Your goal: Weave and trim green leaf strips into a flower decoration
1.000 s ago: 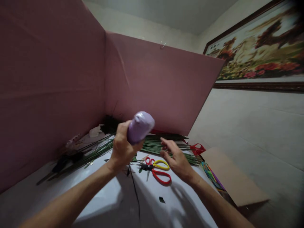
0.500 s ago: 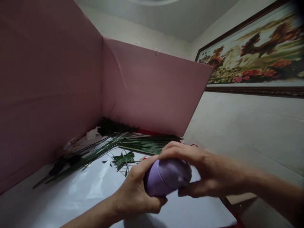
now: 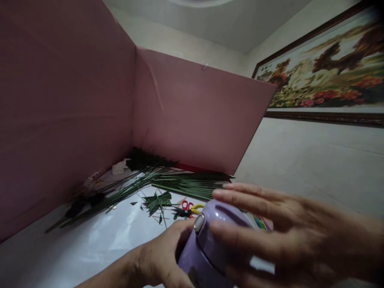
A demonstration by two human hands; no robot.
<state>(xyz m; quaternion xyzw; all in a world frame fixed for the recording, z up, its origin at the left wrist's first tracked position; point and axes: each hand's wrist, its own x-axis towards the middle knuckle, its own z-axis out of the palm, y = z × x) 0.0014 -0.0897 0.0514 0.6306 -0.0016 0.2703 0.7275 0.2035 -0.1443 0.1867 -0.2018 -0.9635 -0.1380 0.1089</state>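
A purple thermos flask (image 3: pixel 196 260) with a silver round button on its rounded lid (image 3: pixel 226 218) stands close in front of me, leaning a little. Wrapped round its left side is my left hand (image 3: pixel 163 256), closed on the body. My right hand (image 3: pixel 288 232) is spread along the right of the lid, fingers stretched out and somewhat blurred. Whether those fingers touch the lid I cannot tell. The flask's base falls below the picture.
Past the flask lie yellow-handled pliers (image 3: pixel 187 211), red-handled scissors (image 3: pixel 186 205) and a folded green leaf piece (image 3: pixel 157 201). Long green leaf strips (image 3: pixel 186 182) stretch across the white table (image 3: pixel 99 248). Pink panels (image 3: pixel 192 116) stand behind and left.
The flask has turned more upright and come lower and nearer, its button now showing. My right hand has loosened from around the lid and spread its fingers. The pliers and scissors have come into sight.
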